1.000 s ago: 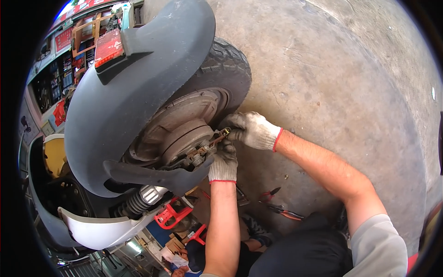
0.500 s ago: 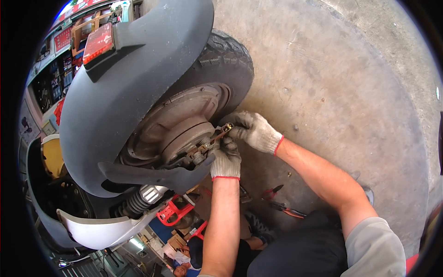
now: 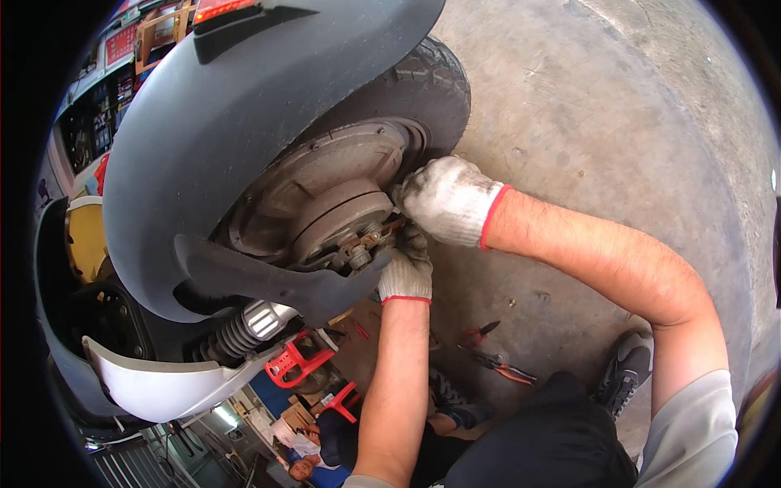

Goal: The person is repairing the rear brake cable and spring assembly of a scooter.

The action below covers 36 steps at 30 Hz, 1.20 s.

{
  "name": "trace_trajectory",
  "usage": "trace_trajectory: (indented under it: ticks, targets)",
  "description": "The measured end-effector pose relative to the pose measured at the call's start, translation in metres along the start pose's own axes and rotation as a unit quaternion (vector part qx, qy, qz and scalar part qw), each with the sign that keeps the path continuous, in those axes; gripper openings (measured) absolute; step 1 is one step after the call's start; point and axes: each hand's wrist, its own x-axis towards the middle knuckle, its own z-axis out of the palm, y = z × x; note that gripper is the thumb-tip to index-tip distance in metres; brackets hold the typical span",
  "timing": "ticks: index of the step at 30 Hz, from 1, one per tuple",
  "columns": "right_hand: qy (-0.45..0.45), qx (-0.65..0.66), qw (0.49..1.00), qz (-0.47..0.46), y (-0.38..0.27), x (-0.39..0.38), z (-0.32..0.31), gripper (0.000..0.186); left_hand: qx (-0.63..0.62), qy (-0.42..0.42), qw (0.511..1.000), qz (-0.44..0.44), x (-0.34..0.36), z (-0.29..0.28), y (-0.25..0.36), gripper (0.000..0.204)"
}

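Both my hands wear grimy white knit gloves with red cuffs and meet beside the scooter's rear hub (image 3: 338, 213). My left hand (image 3: 408, 267) is curled, palm up, under the outer end of a rusty brake lever (image 3: 394, 227). Just above it, my right hand (image 3: 449, 199) is closed in a fist over that same end, its back toward me. Whatever lies between the right fingers is hidden. The knuckly tyre (image 3: 446, 91) rises behind my hands. A dark plastic arm cover (image 3: 281, 278) runs below the hub.
A big grey mudguard (image 3: 236, 122) arches over the wheel. Beneath it are a shock absorber (image 3: 244, 332) and a white body panel (image 3: 150, 378). Pliers (image 3: 506, 368) and a red-handled tool (image 3: 478, 334) lie on the concrete. A red stool (image 3: 299, 358) and a seated person (image 3: 321, 439) are farther off.
My right hand has rolled over and closed round the lever's end, covering the brass-coloured piece that showed before. The view has shifted, and my right elbow has swung outward.
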Motion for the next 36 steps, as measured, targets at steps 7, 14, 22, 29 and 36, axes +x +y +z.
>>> trace_trajectory:
  ticks: [7, 14, 22, 29, 36]
  targets:
    - [0.057, 0.134, 0.989, 0.006, 0.016, -0.01, 0.025, 0.035, 0.056, -0.051, 0.996, -0.056, -0.004, 0.0, 0.004, 0.025]
    - [0.074, 0.195, 0.976, 0.067, 0.014, -0.013, 0.043, 0.039, 0.031, -0.012, 0.999, -0.022, 0.005, 0.0, -0.009, 0.023]
    - [0.076, 0.246, 0.963, 0.086, 0.011, -0.016, 0.043, 0.041, 0.002, -0.048, 0.998, -0.029, 0.001, -0.001, -0.006, 0.02]
    - [0.092, 0.261, 0.956, 0.101, 0.005, -0.013, 0.05, 0.039, -0.004, 0.014, 1.0, -0.017, 0.0, 0.004, -0.016, 0.03]
    - [0.107, 0.263, 0.953, 0.106, 0.006, -0.015, 0.054, 0.042, 0.032, 0.003, 0.999, -0.01, 0.001, -0.003, -0.013, 0.036]
